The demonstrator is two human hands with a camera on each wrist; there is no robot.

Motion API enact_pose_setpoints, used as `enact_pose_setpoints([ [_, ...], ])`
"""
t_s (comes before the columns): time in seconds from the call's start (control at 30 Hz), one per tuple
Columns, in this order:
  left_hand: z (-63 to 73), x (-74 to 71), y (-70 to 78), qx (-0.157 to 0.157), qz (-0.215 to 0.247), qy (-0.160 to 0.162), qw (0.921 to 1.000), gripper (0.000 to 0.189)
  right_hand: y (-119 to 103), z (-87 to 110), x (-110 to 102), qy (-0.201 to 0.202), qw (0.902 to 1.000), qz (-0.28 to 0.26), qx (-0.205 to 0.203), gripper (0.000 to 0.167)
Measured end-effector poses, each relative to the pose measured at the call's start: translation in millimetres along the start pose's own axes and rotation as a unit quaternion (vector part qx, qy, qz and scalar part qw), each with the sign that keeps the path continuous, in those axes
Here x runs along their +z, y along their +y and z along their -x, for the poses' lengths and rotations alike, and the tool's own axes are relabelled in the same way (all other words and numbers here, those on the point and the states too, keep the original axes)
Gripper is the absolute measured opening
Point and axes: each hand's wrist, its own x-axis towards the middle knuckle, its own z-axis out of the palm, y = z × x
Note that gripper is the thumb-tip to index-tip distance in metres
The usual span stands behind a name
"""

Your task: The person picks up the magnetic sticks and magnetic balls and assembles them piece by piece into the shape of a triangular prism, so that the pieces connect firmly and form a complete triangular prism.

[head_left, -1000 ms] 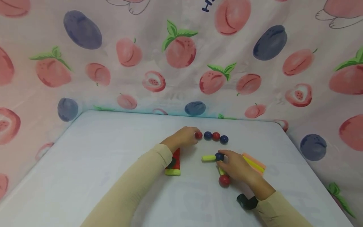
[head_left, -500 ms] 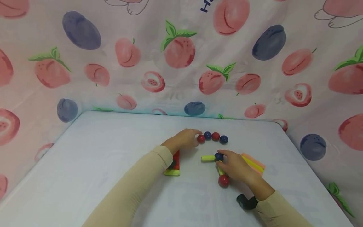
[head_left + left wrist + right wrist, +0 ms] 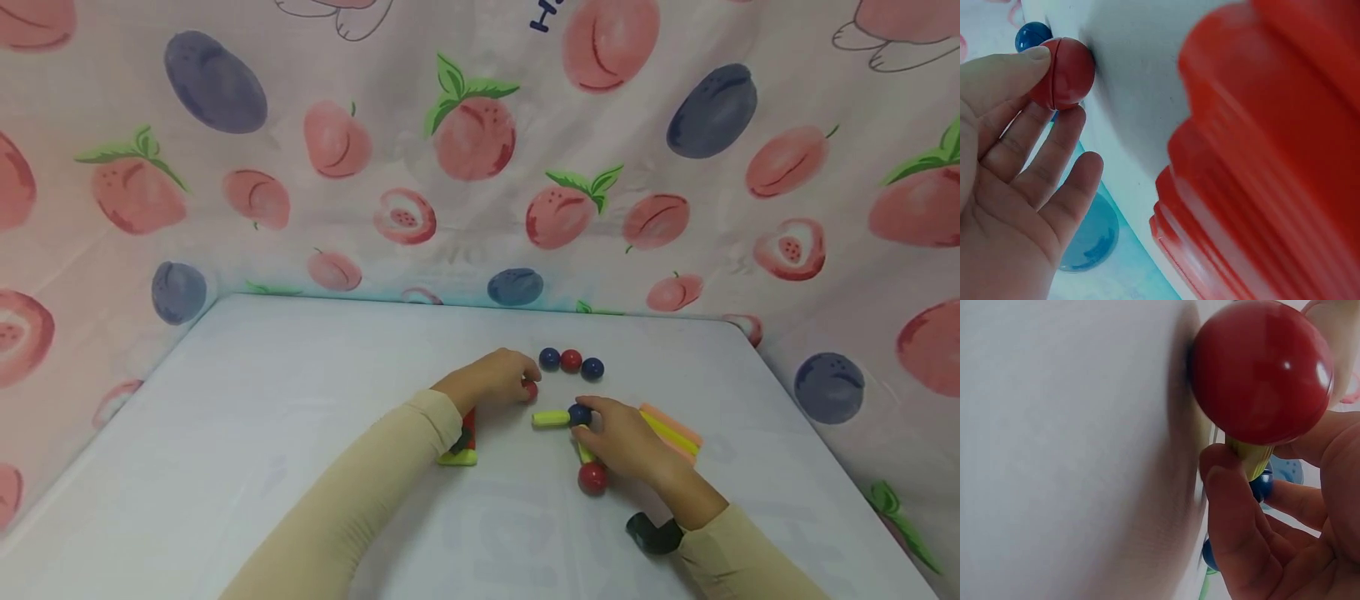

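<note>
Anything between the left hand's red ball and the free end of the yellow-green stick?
Nothing visible: in the head view, only white tabletop shows between the red ball and the yellow-green stick.

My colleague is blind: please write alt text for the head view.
The left hand pinches a red ball and the right hand grips a ball-and-stick piece over a white table. Beyond lie three balls: blue, red, blue.

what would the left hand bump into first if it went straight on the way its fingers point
Most likely the leftmost blue ball in the head view, just past the left hand, which pinches a red ball. Height is hard to judge, so the hand might pass above.
</note>
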Motion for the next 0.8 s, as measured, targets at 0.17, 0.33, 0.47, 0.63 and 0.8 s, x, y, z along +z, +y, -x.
enact_pose_setpoints([
  [0.17,3.4,-1.6,1.9,-0.005,-0.012,-0.009,0.9999,0.03,0,-0.4,0,-0.001,1.0,0.002,0.001,0.058],
  [0.33,8.3,-3.5,4.4,-0.001,-0.023,-0.016,0.9996,0.031,-1,-0.4,0,0.0,1.0,0.003,0.009,0.052],
  [0.47,13.1,-4.0,6.0,-0.007,-0.018,-0.025,0.9995,0.031,-1,-0.9,1,0.003,1.0,-0.002,0.009,0.045],
  [0.63,19.1,-3.9,5.1,-0.013,-0.014,-0.036,0.9992,0.032,-1,-1.7,0,0.004,0.9999,-0.006,0.016,0.044],
  [0.8,27.1,-4.5,2.7,-0.022,0.002,-0.04,0.999,0.031,0,-1.5,0,0.01,0.9999,-0.005,0.008,0.042],
])
